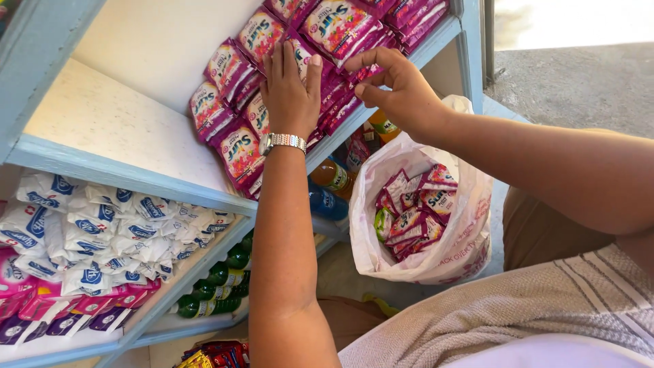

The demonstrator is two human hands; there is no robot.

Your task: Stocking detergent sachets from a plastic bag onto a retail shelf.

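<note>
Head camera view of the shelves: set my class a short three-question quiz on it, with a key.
1. True or false: the left hand lies flat on the pink plastic sachets on the pale blue wooden shelf.
2. Which wrist wears the silver metal watch?
3. The white plastic bag on the floor holds: A) green bottles B) more pink sachets C) nothing.

Key
1. True; the right hand pinches a sachet beside it.
2. The left.
3. B; the green glass bottles lie on a lower shelf.
</note>
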